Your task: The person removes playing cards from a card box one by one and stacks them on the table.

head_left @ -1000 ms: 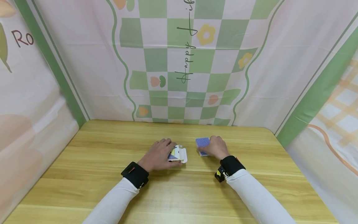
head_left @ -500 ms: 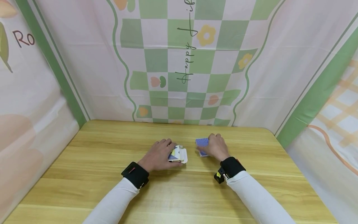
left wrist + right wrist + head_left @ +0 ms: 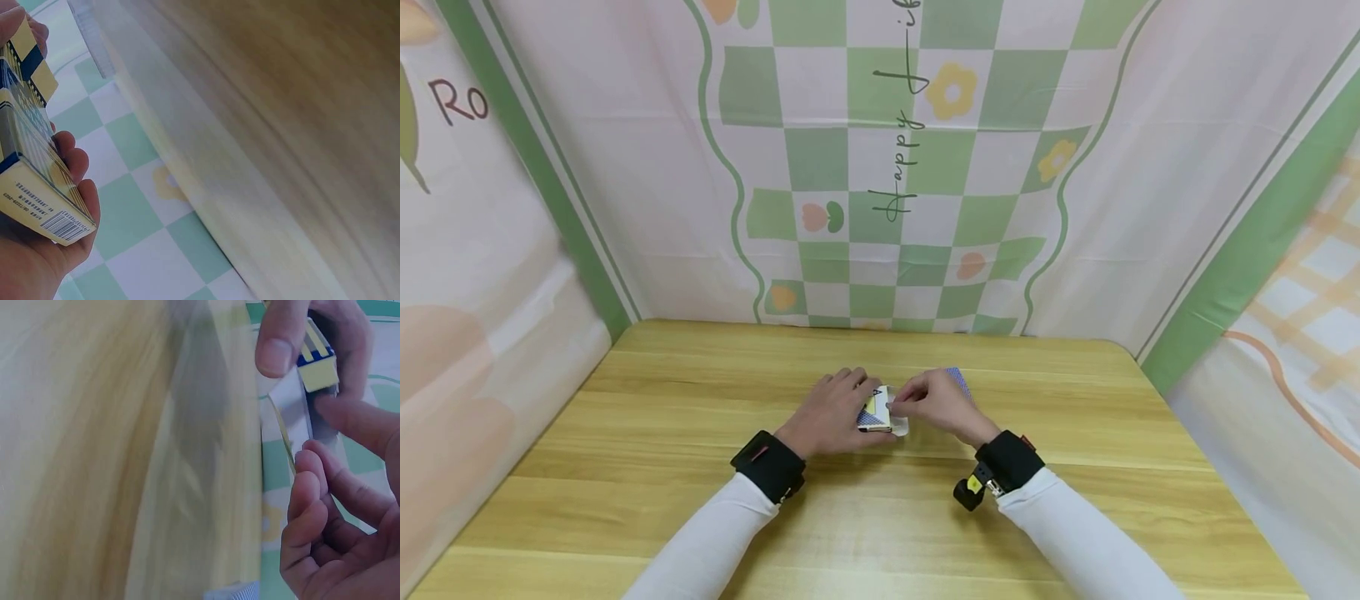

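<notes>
My left hand (image 3: pixel 827 418) grips a small card box (image 3: pixel 872 415) on the table. The box is white, yellow and blue, and its white flap (image 3: pixel 901 427) hangs out at the right end. In the left wrist view, fingers curl along the box (image 3: pixel 47 203) above its barcode end. My right hand (image 3: pixel 946 408) has its thumb and fingertips right at the open end. The right wrist view shows a gap between that thumb and the fingers beside the white flap (image 3: pixel 292 409). Blue-backed playing cards (image 3: pixel 959 382) lie partly hidden behind the right hand.
The wooden table (image 3: pixel 700 367) reaches back to a patterned cloth (image 3: pixel 895 167) hanging behind it. Further cloths hang at the left and right sides. Each wrist wears a black band.
My right hand has left the stack of cards and moved left to the box's open end. The left hand and box have shifted slightly to the right.
</notes>
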Available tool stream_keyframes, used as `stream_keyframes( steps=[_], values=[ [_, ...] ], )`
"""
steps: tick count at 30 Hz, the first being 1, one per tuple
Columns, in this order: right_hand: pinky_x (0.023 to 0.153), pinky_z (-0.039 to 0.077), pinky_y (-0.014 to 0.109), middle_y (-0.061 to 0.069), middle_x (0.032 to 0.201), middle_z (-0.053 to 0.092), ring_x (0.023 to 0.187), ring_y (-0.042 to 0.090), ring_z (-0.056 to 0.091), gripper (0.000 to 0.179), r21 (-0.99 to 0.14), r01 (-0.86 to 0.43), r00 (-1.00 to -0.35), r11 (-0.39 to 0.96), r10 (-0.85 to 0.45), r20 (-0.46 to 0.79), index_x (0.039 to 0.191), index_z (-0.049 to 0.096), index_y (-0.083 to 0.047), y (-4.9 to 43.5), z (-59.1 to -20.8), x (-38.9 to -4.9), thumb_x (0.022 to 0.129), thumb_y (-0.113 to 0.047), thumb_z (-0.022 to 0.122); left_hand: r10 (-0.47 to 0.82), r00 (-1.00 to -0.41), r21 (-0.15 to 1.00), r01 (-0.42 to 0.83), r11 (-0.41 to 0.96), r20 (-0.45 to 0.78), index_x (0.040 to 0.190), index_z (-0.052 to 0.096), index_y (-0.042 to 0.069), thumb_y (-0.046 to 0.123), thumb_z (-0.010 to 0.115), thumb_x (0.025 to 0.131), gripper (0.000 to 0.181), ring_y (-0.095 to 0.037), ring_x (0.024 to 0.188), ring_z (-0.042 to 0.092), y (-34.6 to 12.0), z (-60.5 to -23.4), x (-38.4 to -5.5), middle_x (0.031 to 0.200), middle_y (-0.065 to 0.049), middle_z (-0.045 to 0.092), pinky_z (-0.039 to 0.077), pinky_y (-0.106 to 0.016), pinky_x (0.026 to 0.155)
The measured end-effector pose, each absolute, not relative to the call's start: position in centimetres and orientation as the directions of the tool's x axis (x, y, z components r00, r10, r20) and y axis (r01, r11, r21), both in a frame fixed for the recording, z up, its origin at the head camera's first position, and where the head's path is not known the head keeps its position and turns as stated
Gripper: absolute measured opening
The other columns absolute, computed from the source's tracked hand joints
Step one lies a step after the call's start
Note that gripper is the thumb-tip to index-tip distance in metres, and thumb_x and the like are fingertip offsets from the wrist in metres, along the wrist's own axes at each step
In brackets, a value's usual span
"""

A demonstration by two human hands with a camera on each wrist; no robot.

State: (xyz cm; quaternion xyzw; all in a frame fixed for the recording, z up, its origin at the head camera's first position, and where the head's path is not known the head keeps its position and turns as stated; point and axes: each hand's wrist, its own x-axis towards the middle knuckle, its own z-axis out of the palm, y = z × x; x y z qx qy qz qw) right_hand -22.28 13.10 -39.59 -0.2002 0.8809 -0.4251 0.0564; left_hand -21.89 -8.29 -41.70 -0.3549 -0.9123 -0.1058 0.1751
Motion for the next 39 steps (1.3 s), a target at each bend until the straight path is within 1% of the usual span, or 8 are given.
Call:
stream_keyframes(
  steps=[6,11,17,23,27,30,35,39],
  values=[
    [0.057,0.042,0.03,0.0,0.073,0.06,0.066,0.016,0.053,0.012,-0.757,-0.304,-0.922,0.578,-0.378,0.082,0.076,0.065,-0.011,12.5,-40.0,-22.0,0.08,-0.022,0.068,0.614,-0.675,0.064,0.693,0.718,0.409,0.123,0.052,0.018,0.076,0.05,0.072,0.077,-0.013,0.089,0.044,-8.0,-41.7,-22.0,0.106,0.003,0.049,0.038,-0.031,0.07],
    [0.057,0.043,0.031,0.002,0.075,0.059,0.068,0.017,0.054,0.013,-0.776,-0.274,-0.927,0.568,-0.372,0.055,0.08,0.064,-0.009,12.4,-40.0,-21.9,0.08,-0.021,0.068,0.616,-0.676,0.072,0.695,0.715,0.404,0.122,0.051,0.018,0.075,0.051,0.072,0.076,-0.013,0.091,0.044,-8.1,-41.7,-22.0,0.106,0.003,0.049,0.038,-0.031,0.071],
    [0.061,0.044,0.032,0.005,0.083,0.06,0.074,0.02,0.055,0.023,-0.812,-0.208,-0.938,0.546,-0.348,0.007,0.089,0.063,-0.007,12.5,-39.7,-21.9,0.081,-0.027,0.069,0.61,-0.683,0.074,0.688,0.722,0.401,0.124,0.051,0.017,0.075,0.051,0.073,0.077,-0.014,0.093,0.045,-8.3,-41.6,-21.9,0.11,0.001,0.049,0.038,-0.033,0.074],
    [0.06,0.043,0.03,0.007,0.083,0.059,0.073,0.02,0.054,0.023,-0.833,-0.193,-0.932,0.518,-0.362,-0.009,0.091,0.06,-0.005,12.6,-39.7,-22.1,0.08,-0.023,0.069,0.62,-0.667,0.063,0.7,0.711,0.413,0.123,0.051,0.016,0.074,0.051,0.073,0.076,-0.014,0.091,0.045,-8.3,-41.5,-21.8,0.107,0.001,0.049,0.038,-0.031,0.071],
    [0.06,0.041,0.03,0.009,0.081,0.057,0.071,0.019,0.051,0.032,-0.852,-0.161,-0.931,0.498,-0.362,-0.036,0.095,0.056,-0.003,13.2,-39.6,-22.2,0.078,-0.026,0.071,0.614,-0.677,0.079,0.695,0.714,0.405,0.122,0.052,0.016,0.073,0.051,0.073,0.076,-0.013,0.088,0.043,-8.6,-41.6,-21.8,0.106,0.002,0.049,0.037,-0.03,0.071],
    [0.065,0.043,0.032,0.01,0.088,0.056,0.077,0.02,0.052,0.039,-0.866,-0.139,-0.931,0.48,-0.36,-0.05,0.103,0.054,-0.003,13.5,-39.5,-22.2,0.077,-0.026,0.072,0.607,-0.688,0.084,0.686,0.723,0.398,0.122,0.052,0.016,0.074,0.051,0.073,0.076,-0.011,0.088,0.042,-8.7,-41.7,-21.8,0.106,0.003,0.048,0.036,-0.03,0.07],
    [0.074,0.045,0.034,0.006,0.11,0.054,0.094,0.022,0.053,0.049,-0.851,-0.217,-0.914,0.479,-0.407,0.005,0.118,0.053,-0.008,13.7,-39.4,-22.2,0.077,-0.025,0.073,0.607,-0.689,0.078,0.684,0.726,0.395,0.124,0.051,0.016,0.075,0.049,0.073,0.078,-0.012,0.088,0.044,-8.8,-41.7,-21.9,0.107,0.002,0.049,0.037,-0.03,0.071],
    [0.077,0.045,0.034,0.004,0.114,0.054,0.097,0.022,0.053,0.046,-0.823,-0.326,-0.877,0.465,-0.474,0.079,0.117,0.054,-0.01,13.8,-39.5,-22.3,0.077,-0.022,0.073,0.609,-0.685,0.073,0.686,0.724,0.401,0.124,0.051,0.015,0.075,0.049,0.073,0.078,-0.012,0.088,0.044,-8.8,-41.7,-21.8,0.108,0.001,0.05,0.037,-0.03,0.071]
  ],
)
